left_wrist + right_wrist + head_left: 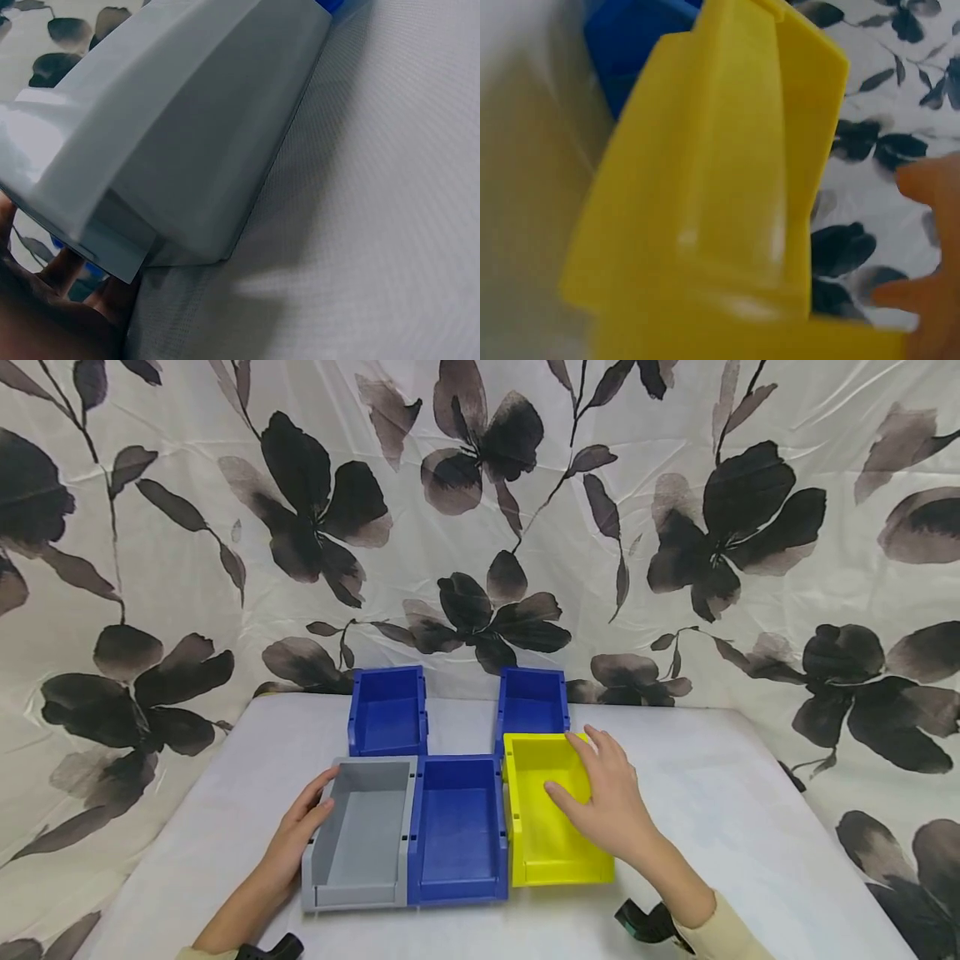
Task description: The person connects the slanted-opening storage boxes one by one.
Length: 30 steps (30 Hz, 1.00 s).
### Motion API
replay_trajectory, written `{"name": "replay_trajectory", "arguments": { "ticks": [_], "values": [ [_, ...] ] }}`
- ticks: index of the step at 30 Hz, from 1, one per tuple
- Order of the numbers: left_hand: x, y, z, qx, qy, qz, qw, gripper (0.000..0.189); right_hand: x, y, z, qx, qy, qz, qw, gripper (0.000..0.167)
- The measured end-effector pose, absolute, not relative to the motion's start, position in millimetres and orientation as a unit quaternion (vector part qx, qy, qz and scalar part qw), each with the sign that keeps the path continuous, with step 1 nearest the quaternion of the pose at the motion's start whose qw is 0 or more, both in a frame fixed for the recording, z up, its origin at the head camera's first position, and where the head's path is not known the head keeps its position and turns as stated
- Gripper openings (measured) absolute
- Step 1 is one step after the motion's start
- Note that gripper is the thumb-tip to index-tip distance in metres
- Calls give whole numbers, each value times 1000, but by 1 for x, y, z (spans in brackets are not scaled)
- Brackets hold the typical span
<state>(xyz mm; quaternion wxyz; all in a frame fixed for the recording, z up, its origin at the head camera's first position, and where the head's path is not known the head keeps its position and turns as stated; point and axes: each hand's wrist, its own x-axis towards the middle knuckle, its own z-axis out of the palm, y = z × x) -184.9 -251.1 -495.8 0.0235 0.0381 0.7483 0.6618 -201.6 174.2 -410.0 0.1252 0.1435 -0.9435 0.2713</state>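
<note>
Your left hand (292, 831) is at the lower left of the head view, unclenched, its thumb and fingers touching the left side of a gray bin (367, 835). The left wrist view shows that bin's outer wall close up, with your fingers partly hidden at its edge. Your right hand (609, 797) is right of centre, fingers spread and not closed on anything, above the right side of a yellow bin (551, 843). In the right wrist view your visible fingertips stand apart from its wall.

The gray bin sits in the lower middle of the head view, left of a blue bin (459, 831) whose side it touches. The yellow bin is on that blue bin's right; you cannot tell whether their edges meet. Farther up the frame are two more bins, a rear left blue bin (387, 718) and a rear right blue bin (532, 706), well apart; the yellow bin overlaps the lower edge of the rear right one in your view. Under them you see the white desk (712, 793), backed by a floral cloth (585, 560) across the upper frame.
</note>
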Motion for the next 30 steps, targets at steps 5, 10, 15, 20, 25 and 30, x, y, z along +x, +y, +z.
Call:
{"name": "replay_trajectory", "arguments": {
  "ticks": [5,10,15,20,25,30],
  "values": [
    [-185,-251,-495,37,749,661,22,53,-206,156,-401,182,-967,164,70,86],
    [-185,-250,-496,30,745,666,27,54,-207,144,-402,182,-973,139,23,86],
    [-185,-251,-495,31,750,661,24,54,-207,140,-404,184,-974,128,23,80],
    [-188,-252,-494,40,753,657,18,54,-208,138,-404,190,-973,126,32,72],
    [-188,-252,-493,31,753,657,22,54,-208,135,-404,202,-970,128,33,65],
    [-186,-253,-493,19,752,657,35,56,-208,133,-407,208,-971,112,35,63]
  ]
}}
